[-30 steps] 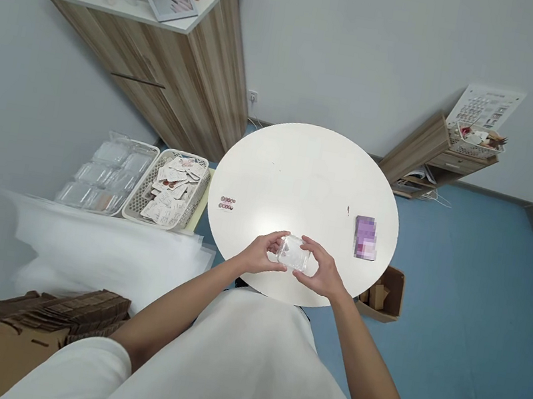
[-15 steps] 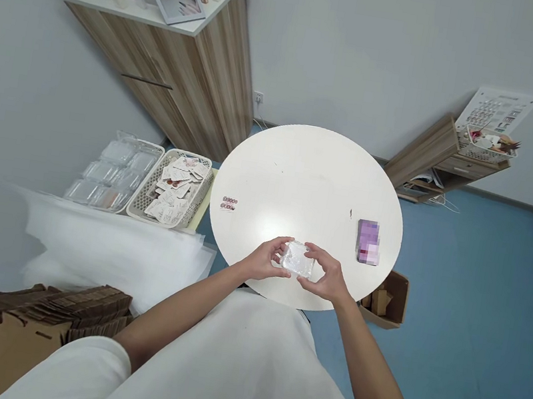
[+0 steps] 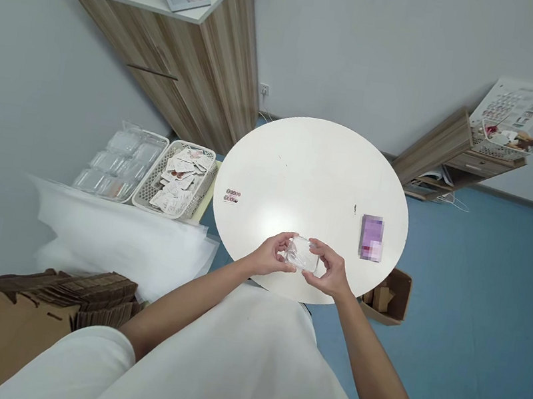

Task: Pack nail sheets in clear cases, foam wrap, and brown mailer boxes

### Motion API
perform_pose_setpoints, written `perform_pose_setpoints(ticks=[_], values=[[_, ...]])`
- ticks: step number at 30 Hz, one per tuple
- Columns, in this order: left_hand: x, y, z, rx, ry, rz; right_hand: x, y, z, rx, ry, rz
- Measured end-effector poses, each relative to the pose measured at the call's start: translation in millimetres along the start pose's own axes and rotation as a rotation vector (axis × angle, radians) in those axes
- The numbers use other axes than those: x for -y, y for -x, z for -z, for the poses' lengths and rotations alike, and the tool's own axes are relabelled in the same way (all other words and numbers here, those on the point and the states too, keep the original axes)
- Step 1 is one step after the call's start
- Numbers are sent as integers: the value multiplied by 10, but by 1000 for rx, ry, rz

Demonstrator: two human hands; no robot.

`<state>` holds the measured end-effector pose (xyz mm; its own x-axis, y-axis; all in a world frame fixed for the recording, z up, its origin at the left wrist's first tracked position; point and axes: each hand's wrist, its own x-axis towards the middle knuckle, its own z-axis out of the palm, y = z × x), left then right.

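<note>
A clear plastic case is held over the near part of the round white table; whether its underside touches the tabletop cannot be told. The left hand has its thumb and fingers parted and curved around the case's left end, and the right hand grips the right end the same way, thumb on the near side and fingers on the far side. On the left part of the table lies a small sheet of round reddish decals, and on its right part a purple packet, partly pixelated. Left of the table stands a white perforated basket filled with printed cards. Just beyond the table's near right edge, on the floor, sits an open cardboard box with brown pieces inside.
</note>
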<state>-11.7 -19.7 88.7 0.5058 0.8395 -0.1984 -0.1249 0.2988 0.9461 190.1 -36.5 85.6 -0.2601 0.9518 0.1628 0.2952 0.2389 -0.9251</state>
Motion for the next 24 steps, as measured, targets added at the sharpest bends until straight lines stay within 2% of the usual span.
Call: perform_pose_setpoints(ticks=[6,10,15,19,24], values=[[-11,-3,-46,0,23,7,-6,0,30,-22,-116,-49],[-35,-17,-61,-32,104,17,43,-52,75,11,-133,-85],[-16,-49,11,-74,31,106,88,-154,177,19,-239,-139],[98,-37,74,-117,-56,155,54,-264,186,6,-320,-297],[276,-6,57,-152,-37,189,-140,-432,13,-189,-433,-590]])
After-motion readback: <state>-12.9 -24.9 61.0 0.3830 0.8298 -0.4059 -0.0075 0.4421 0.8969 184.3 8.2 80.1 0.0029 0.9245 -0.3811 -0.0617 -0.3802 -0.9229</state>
